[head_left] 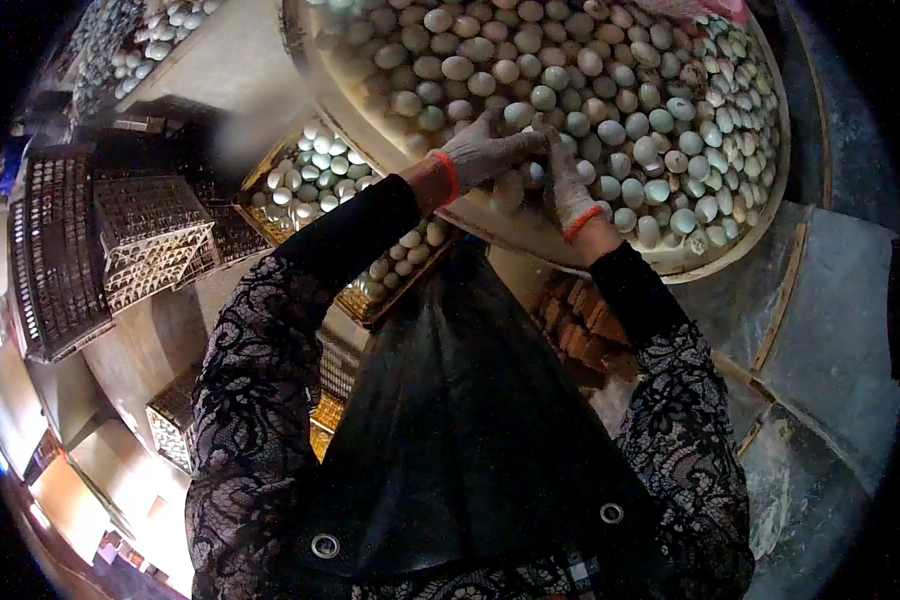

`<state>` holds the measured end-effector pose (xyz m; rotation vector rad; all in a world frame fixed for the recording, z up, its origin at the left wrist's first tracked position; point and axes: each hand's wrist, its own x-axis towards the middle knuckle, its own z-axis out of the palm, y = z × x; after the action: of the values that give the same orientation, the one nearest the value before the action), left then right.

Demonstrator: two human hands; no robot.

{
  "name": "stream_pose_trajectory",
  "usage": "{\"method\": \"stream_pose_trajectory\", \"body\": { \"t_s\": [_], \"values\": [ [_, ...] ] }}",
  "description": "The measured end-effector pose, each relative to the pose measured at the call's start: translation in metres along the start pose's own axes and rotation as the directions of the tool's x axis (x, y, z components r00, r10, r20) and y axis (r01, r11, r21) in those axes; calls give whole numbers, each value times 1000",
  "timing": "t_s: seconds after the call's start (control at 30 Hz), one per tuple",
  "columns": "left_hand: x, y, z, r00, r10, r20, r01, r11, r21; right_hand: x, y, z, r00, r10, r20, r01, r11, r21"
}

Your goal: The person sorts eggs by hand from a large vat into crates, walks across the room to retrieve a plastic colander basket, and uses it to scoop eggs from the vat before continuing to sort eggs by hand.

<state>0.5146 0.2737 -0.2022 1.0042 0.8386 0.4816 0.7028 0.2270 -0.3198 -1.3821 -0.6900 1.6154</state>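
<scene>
Pale white and bluish eggs (pixel 610 132) fill a large round tub (pixel 710 262) in front of me. My left hand (pixel 490 152), in a light knit glove with an orange cuff, reaches over the tub's near rim with its fingers curled round an egg (pixel 508 190) in shadow. Close beside it, my right hand (pixel 567 185), gloved alike, points up and inward with bent fingers about an egg (pixel 535 175). The fingertips of both hands meet or nearly meet. The palms are turned away, so how many eggs they hold is hidden.
A yellowish crate of eggs (pixel 315 180) stands left of the tub, below my left forearm. Dark plastic crates (pixel 60 250) and a lighter crate (pixel 155 235) are stacked farther left. Bricks (pixel 585 325) lie under the tub. A black apron (pixel 450 430) covers my front. Pink cloth (pixel 700 8) shows at the far rim.
</scene>
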Motion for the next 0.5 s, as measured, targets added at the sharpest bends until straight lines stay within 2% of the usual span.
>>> {"method": "stream_pose_trajectory", "body": {
  "t_s": [0.03, 0.1, 0.13, 0.2, 0.23, 0.3, 0.33, 0.37, 0.4, 0.43, 0.47, 0.5],
  "values": [
    [-4, 6, 2, 1000, 29, 0, -29, 1000, -2, 6, -1, 8, 998, -55, -40, 49, 991, -126],
    [-2, 5, 2, 998, 55, 3, -55, 998, -2, 9, -2, 18, 991, -113, -77, 91, 964, -250],
    [4, -5, -3, 996, 91, -16, -86, 978, 192, 0, -20, 32, 988, 86, -125, -110, 975, -191],
    [17, -26, -10, 991, 129, -25, -110, 918, 381, 8, 1, 24, 995, -12, -97, -22, 941, -338],
    [18, -28, -9, 971, 239, -30, -200, 872, 447, 8, 5, 25, 995, -61, -83, 22, 913, -407],
    [21, -32, -7, 938, 346, -27, -284, 810, 513, 10, 10, 23, 976, -216, 14, 202, 889, -410],
    [8, -10, 4, 953, 254, -167, -156, 880, 448, 5, 2, 29, 963, -266, 46, 261, 876, -406],
    [0, 1, 11, 944, 145, -297, -30, 932, 362, -17, -34, 54, 987, -151, -62, 126, 946, -297],
    [1, -1, 10, 944, 143, -297, -28, 932, 361, -30, -55, 69, 988, -23, -153, -4, 985, -171],
    [5, -4, 7, 950, 145, -276, -58, 952, 300, -23, -50, 64, 988, -22, -152, -5, 985, -172],
    [10, -7, 4, 955, 148, -256, -87, 968, 236, -14, -49, 61, 985, -7, -170, -37, 967, -251],
    [11, -11, -1, 955, 146, -260, -84, 969, 234, -11, -44, 58, 984, 4, -176, -56, 955, -290]
  ]
}}
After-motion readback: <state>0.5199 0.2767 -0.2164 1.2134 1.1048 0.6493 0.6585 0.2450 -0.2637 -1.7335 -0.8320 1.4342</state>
